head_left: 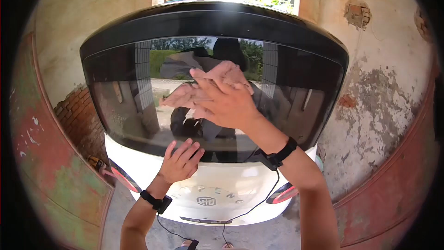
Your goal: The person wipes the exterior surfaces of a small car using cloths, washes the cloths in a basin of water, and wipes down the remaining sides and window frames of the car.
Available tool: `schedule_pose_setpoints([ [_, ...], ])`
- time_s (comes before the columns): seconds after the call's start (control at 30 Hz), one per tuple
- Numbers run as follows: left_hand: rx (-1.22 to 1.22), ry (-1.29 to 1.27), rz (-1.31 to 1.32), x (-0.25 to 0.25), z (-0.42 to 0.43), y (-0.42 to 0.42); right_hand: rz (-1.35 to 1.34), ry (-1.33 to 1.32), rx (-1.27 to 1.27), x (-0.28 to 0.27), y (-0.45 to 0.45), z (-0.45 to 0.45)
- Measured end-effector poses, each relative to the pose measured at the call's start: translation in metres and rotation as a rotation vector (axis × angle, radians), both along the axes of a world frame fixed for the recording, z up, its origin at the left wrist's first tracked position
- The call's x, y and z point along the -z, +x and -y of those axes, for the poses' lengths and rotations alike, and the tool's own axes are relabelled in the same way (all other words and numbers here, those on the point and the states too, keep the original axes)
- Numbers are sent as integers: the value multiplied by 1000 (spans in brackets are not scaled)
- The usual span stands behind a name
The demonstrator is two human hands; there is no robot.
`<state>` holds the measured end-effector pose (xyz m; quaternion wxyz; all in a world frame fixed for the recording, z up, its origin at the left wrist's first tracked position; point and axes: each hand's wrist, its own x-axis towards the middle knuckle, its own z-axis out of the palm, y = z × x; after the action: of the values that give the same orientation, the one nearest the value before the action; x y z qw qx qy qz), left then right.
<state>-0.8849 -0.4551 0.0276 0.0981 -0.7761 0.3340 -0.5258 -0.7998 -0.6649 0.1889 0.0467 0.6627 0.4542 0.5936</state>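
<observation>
My right hand [231, 105] presses a crumpled pink cloth [227, 72] against the dark rear window [118, 125] of a white car. Its fingers are spread over the cloth, which bunches out past them on the left and top. Lower and to the left, my left hand [179, 162] rests with fingers apart where the window's bottom edge meets the white tailgate [249, 176]; nothing is in it. The glass mirrors greenery and my dark outline.
A black roof spoiler [212, 18] overhangs the window. Red tail lights [124, 176] sit at both sides. Worn plaster walls [370, 78] and rusty painted doors [60, 157] flank the car. Black cables [259, 203] hang from bands on both wrists.
</observation>
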Motion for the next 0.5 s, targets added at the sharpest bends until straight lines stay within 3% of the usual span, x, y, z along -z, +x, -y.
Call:
schedule_pose_setpoints([
  [0.07,58,-188,31,-52,-14,-8,-118,105,134,-22,-4,31],
  [0.1,90,-284,85,-81,-18,-15,-133,295,243,-35,-8,43],
  [0.2,201,-478,174,-130,-33,-15,145,575,405,-55,4,54],
  [0.23,254,-479,199,-138,-36,-10,36,749,125,-50,19,34],
  [0.33,347,-467,227,-146,-34,9,63,579,387,-42,-2,-45],
  [0.5,481,-559,113,-106,-35,6,-110,46,158,11,-28,-175],
])
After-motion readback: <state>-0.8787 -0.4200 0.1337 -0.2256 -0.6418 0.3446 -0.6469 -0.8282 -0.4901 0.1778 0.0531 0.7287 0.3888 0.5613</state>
